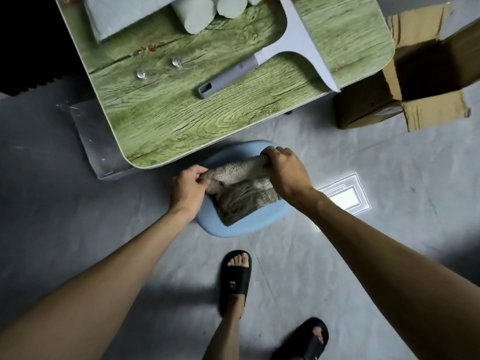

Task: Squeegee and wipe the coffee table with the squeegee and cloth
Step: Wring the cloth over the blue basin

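Cloth [241,189] twisted between left hand [188,189] and right hand [284,170], each grip clenched on an end over the blue basin [228,228], appears mid-wring; wiping the surface [166,118] beyond likely follows.

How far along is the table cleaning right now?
Early. Both hands, left hand and right hand, grip the cloth over the blue basin on the floor. The squeegee lies untouched on the coffee table, so squeegeeing and wiping both appear left.
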Tool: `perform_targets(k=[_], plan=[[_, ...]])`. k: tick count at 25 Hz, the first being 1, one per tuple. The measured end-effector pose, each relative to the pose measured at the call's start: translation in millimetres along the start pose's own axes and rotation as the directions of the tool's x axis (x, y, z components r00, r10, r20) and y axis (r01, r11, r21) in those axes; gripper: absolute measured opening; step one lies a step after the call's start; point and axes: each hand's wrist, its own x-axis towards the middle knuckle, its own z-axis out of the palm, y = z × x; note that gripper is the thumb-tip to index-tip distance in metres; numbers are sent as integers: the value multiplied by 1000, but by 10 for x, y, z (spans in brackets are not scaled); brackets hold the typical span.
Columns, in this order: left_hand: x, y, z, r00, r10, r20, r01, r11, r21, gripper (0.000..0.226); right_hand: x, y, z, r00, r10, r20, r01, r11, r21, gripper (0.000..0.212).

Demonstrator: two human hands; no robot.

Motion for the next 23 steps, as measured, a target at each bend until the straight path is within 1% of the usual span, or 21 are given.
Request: perform_targets(k=[1,3,5,6,8,9,10,12,14,16,17,19,20,21,22,23], plan=[[-77,6,-43,999,32,8,-32,999,11,25,-104,1,-47,1000,-13,-1,13,1000,11,33],[-288,27,-164,994,81,69,-79,996,-32,23,-429,-13,-205,998,-57,22,56,997,57,34],[-496,76,-305,971,94,219,-78,994,-82,22,-798,-6,-432,992,-107,73,100,991,92,31],[-583,107,-373,944,93,315,-71,994,-81,24,-954,8,-541,985,-126,114,114,988,105,29],[-700,152,-469,873,70,483,-71,997,-16,22,-1171,35,-715,966,-123,226,101,989,107,26],[-731,167,-501,847,60,528,-84,996,21,21,-1220,43,-769,957,-121,264,98,990,100,25],[-747,180,-521,838,64,541,-101,994,38,22,-1224,41,-813,955,-125,270,103,990,96,24],[-687,194,-500,864,79,498,-103,994,21,20,-1091,36,-806,965,-144,220,130,988,78,23],[-511,184,-397,916,74,395,-90,996,22,21,-808,60,-625,979,-134,157,127,991,53,23],[-291,127,-274,961,41,274,-47,999,14,24,-465,97,-358,993,-55,107,45,994,99,26],[-184,67,-216,978,11,209,-11,1000,-2,25,-329,114,-206,994,-7,106,-8,991,136,28],[-14,-35,-151,994,-39,98,37,999,16,29,-137,154,26,992,78,94,-97,972,212,33],[37,-71,-142,996,-40,80,36,998,58,31,-84,169,91,990,118,80,-134,962,238,35],[59,-68,-157,994,-34,101,24,995,97,31,-63,165,101,984,153,86,-170,956,240,36],[43,-50,-172,990,-13,140,-4,992,125,29,-85,159,95,982,164,93,-181,958,222,34],[-18,16,-196,979,1,205,-30,990,140,26,-152,128,27,978,162,129,-186,962,198,32]])
